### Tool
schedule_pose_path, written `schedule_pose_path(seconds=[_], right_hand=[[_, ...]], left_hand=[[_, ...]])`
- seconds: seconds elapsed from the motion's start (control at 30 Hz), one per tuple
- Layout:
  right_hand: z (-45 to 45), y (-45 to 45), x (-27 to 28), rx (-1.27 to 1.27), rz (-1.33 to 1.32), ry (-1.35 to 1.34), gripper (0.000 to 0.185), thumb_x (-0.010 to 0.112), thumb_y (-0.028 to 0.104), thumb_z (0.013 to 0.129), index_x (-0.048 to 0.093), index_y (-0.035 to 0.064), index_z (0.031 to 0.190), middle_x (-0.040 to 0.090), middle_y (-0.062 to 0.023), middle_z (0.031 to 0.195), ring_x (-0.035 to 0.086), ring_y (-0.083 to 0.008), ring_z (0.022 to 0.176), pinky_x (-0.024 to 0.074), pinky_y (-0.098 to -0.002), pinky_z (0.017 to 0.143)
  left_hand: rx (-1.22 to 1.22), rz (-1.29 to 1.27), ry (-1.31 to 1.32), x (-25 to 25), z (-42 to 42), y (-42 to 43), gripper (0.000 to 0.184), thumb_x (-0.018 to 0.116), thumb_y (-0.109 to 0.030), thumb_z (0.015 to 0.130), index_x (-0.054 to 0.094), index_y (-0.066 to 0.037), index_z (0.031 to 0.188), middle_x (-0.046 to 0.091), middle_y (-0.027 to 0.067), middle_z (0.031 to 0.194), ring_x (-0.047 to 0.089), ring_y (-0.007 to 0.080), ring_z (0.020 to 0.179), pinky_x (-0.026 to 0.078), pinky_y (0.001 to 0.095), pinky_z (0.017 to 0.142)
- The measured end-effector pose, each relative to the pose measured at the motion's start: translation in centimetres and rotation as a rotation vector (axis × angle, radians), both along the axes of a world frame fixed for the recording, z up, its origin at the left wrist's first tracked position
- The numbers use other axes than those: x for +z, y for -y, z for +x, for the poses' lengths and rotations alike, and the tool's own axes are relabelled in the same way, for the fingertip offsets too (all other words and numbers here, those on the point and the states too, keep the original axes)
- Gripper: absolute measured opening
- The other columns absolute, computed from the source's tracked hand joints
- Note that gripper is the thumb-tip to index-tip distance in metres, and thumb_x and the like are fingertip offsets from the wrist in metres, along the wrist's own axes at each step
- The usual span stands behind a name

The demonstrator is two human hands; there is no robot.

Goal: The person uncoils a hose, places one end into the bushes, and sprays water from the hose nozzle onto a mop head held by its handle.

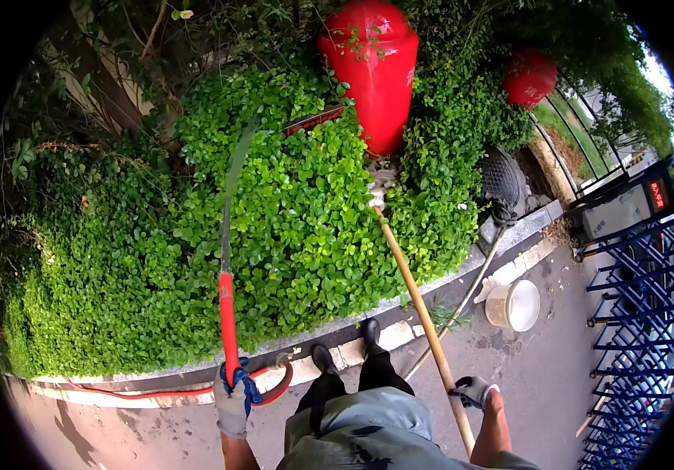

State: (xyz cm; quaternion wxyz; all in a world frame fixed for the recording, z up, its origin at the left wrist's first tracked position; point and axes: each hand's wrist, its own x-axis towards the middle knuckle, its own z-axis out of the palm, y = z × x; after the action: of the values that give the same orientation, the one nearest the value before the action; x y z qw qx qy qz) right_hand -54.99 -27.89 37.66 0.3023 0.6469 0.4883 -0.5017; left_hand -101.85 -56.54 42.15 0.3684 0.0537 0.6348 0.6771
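Note:
My left hand (pixel 235 395), in a white and blue work glove, is closed round the red grip of a long red-handled tool (pixel 228 313). Its narrow, grey-green, blade-like end points up over the hedge (pixel 274 211) and curves slightly at the tip. My right hand (pixel 474 392), gloved too, is closed on the wooden handle of a mop (pixel 411 290). The mop's pale grey head (pixel 382 184), partly hidden by leaves, sits at the foot of a glossy red rounded post (pixel 376 86). A red hose-like band (pixel 278 388) loops beside my left hand.
A whitish bucket (pixel 513 305) stands on the pavement at right. A second pole (pixel 462 301) leans on the kerb (pixel 521 235), a dark mop-like bundle at its top. Blue folding barriers (pixel 638 329) line the right side. A red ball (pixel 530 78) stands behind the hedge.

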Motion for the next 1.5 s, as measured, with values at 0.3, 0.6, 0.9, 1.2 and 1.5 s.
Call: schedule_pose_path(seconds=[0.3,0.6,0.9,1.2,1.5], right_hand=[[-13.3,-11.9,-18.1,-0.886,-0.213,-0.564,0.03,0.069,0.031,0.09,0.058,0.0085,0.106,0.061,-0.0078,0.073,0.06,-0.0238,0.059,0.0542,-0.0417,0.053],[-11.8,-22.2,-13.0,-0.2,0.096,-0.429,0.028,0.076,0.021,0.081,0.057,0.0011,0.089,0.055,-0.0012,0.058,0.053,-0.0133,0.045,0.0422,-0.0282,0.039],[-6.8,-9.0,8.5,-0.806,-0.45,-0.682,0.014,0.064,0.01,0.091,0.053,0.0025,0.093,0.05,0.0004,0.064,0.048,-0.0086,0.046,0.0389,-0.0245,0.04],[-9.1,0.5,14.5,-0.707,-0.248,-0.651,0.025,0.065,0.005,0.088,0.053,-0.0023,0.108,0.052,-0.0037,0.068,0.048,-0.0112,0.047,0.0401,-0.026,0.042],[-5.1,5.5,16.4,-0.613,-0.307,-0.534,0.026,0.068,0.009,0.086,0.054,-0.0019,0.105,0.054,-0.0033,0.07,0.051,-0.0119,0.048,0.0428,-0.0263,0.044]], left_hand=[[0.053,-0.151,-0.12,1.0,4.9,-5.0,0.025,0.05,-0.005,0.095,0.051,0.004,0.118,0.05,0.0027,0.063,0.049,0.0121,0.048,0.045,0.0276,0.045],[0.078,-0.152,-0.105,1.0,6.6,-7.4,0.026,0.052,-0.006,0.095,0.051,0.004,0.119,0.049,0.0032,0.061,0.048,0.0139,0.046,0.044,0.0293,0.044],[0.043,-0.064,-0.04,-0.7,5.6,-6.7,0.023,0.051,-0.003,0.094,0.053,0.004,0.116,0.049,0.0031,0.063,0.048,0.013,0.047,0.043,0.0282,0.044],[-0.045,-0.051,-0.083,-2.1,4.0,-3.0,0.024,0.05,0.002,0.092,0.055,0.003,0.115,0.051,0.0014,0.069,0.049,0.0105,0.05,0.045,0.028,0.046],[-0.087,-0.008,-0.004,-2.7,3.0,-3.8,0.023,0.052,-0.002,0.093,0.054,0.003,0.115,0.05,0.0029,0.068,0.049,0.0123,0.05,0.046,0.0289,0.045]])
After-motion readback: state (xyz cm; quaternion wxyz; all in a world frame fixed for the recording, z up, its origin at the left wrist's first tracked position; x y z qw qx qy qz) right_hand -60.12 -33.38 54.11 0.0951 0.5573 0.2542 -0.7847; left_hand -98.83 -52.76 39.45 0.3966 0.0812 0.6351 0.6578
